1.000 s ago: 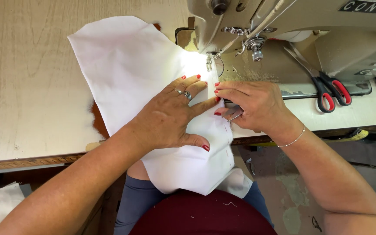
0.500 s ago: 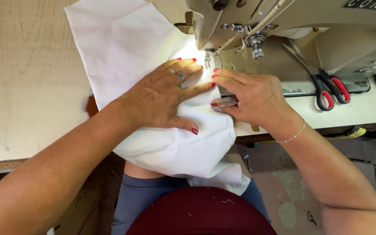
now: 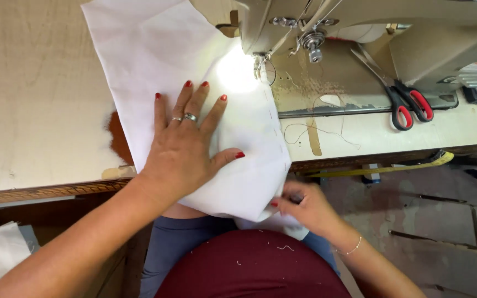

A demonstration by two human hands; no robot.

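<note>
- White fabric (image 3: pixel 155 60): one piece, thin woven cloth, creased, a dashed stitch line near its right edge; lies on the wooden table (image 3: pixel 34 105), reaching under the sewing machine (image 3: pixel 316 33) and hanging over the table's front edge.
- Left hand (image 3: pixel 186 149): flat, fingers spread, pressing the cloth; two rings.
- Right hand (image 3: pixel 305 207): pinching the cloth's lower corner below the table's front edge.
- Scissors (image 3: pixel 407 105): one pair, red handles, on the machine bed.

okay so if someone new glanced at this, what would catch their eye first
The white fabric glowing under the sewing machine lamp, with the left hand spread flat on it. Then the right hand pinching its lower edge off the table, and red-handled scissors at right.
</note>
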